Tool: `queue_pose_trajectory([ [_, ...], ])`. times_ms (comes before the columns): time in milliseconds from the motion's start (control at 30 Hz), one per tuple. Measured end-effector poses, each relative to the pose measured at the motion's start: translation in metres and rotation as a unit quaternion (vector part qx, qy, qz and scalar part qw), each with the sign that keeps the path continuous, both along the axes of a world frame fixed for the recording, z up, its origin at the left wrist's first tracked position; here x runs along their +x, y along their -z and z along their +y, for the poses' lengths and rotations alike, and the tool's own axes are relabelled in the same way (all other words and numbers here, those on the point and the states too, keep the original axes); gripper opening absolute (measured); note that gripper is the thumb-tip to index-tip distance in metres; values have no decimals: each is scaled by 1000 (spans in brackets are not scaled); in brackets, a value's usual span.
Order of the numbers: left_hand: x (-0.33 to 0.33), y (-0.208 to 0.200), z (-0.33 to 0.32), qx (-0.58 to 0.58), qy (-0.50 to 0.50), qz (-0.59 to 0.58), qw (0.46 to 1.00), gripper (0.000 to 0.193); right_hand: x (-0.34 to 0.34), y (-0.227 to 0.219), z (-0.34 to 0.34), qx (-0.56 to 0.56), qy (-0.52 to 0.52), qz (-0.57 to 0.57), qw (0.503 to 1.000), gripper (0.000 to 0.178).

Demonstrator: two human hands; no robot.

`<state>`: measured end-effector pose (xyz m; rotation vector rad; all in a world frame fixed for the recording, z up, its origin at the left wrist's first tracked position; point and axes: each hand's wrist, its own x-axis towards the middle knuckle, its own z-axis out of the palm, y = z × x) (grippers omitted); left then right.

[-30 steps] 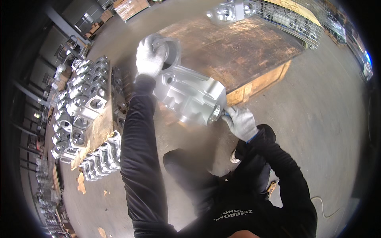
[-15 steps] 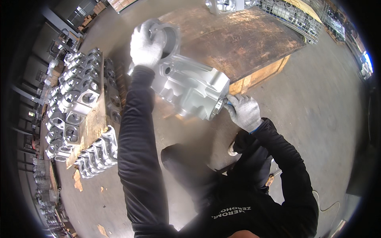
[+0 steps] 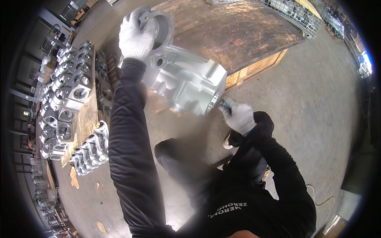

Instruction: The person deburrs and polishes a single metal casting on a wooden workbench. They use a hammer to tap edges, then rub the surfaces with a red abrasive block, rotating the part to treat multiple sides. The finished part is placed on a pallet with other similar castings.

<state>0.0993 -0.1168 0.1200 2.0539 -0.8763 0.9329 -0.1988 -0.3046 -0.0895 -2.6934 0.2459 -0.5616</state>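
Observation:
A large silvery metal casting (image 3: 186, 81) is tilted beside the near left edge of the wooden table, its ring-shaped opening at the far end. My left hand (image 3: 137, 37), in a white knitted glove, is closed around the rim of that ring. Near the casting's lower right end is my right hand (image 3: 241, 118), gloved too, with its fingers closed on a small blue-handled tool (image 3: 225, 104). The tool's tip sits at or just beside the slotted end face; whether it touches, I cannot tell. Most of its handle is hidden in the glove.
The brown wooden table (image 3: 238, 43) stands ahead. On the left, a pallet (image 3: 85, 127) bears rows of similar castings, with more ribbed castings (image 3: 91, 148) beside it. A wire cage (image 3: 295, 16) of metal parts stands at far right. A thin cable (image 3: 325, 203) lies on the floor.
The casting and my left hand appear a little farther left and up in view. My right hand has shifted slightly left and down, with the tool still in it.

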Motion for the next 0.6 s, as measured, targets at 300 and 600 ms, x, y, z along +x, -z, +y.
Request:
queue_pose_trajectory([
  [300, -5, -5, -5, 28, -43, -7, 999, 42, -23, -52, 43, 120, -98, 11, 988, 24],
  [600, -9, -8, -1, 44, -29, 2, 999, 43, 17, -99, -44, 171, -162, 50, 970, 36],
])
